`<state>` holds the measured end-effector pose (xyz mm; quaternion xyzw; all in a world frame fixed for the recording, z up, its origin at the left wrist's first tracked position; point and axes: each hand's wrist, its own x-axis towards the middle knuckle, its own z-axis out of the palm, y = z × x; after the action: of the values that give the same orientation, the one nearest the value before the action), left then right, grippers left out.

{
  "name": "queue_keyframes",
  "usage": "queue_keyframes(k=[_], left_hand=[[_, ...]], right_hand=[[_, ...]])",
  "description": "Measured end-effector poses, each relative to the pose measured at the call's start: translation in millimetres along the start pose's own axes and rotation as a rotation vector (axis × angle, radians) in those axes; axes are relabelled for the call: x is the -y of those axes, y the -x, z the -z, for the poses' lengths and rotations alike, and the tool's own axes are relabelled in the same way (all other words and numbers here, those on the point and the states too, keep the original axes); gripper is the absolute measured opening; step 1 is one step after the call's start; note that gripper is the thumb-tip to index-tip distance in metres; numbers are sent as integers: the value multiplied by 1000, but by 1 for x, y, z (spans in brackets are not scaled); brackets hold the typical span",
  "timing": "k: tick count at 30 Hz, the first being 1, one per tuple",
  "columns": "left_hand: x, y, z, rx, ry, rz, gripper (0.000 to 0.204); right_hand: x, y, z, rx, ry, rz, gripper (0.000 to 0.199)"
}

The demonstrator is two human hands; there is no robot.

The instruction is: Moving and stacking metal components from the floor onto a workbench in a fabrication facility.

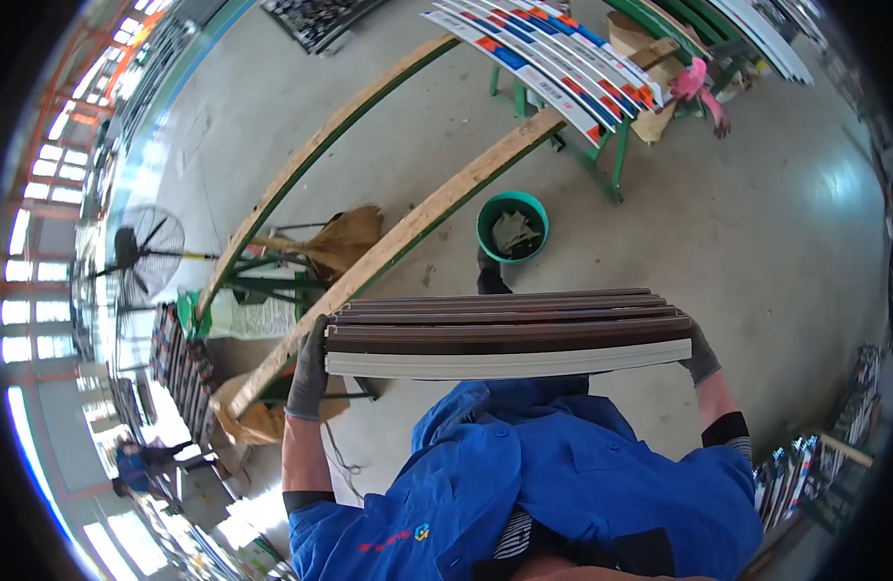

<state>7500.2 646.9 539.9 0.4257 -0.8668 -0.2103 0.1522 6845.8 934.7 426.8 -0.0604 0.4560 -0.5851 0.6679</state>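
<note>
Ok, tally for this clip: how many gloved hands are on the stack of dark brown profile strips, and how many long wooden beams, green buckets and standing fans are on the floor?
Gloved hands gripping the stack of dark brown profile strips: 2 (left, right)
Long wooden beams: 2
Green round buckets: 1
Black standing fans: 1
Total: 6

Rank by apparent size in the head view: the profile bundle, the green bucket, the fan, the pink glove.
1. Profile bundle, held at its ends by the left hand and right hand; it is nearest the camera, which enlarges it.
2. Fan.
3. Green bucket, close to the fan in size.
4. Pink glove.
</note>
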Motion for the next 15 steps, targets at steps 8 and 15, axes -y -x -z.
queue_keyframes(k=[8, 15], left_hand=[[77, -242, 24, 235, -30, -123, 60], [140, -469, 79, 535, 114, 38, 65]], right_hand=[[-15, -96, -16, -147, -195, 27, 44], [-9, -180, -93, -163, -422, -142, 44]])
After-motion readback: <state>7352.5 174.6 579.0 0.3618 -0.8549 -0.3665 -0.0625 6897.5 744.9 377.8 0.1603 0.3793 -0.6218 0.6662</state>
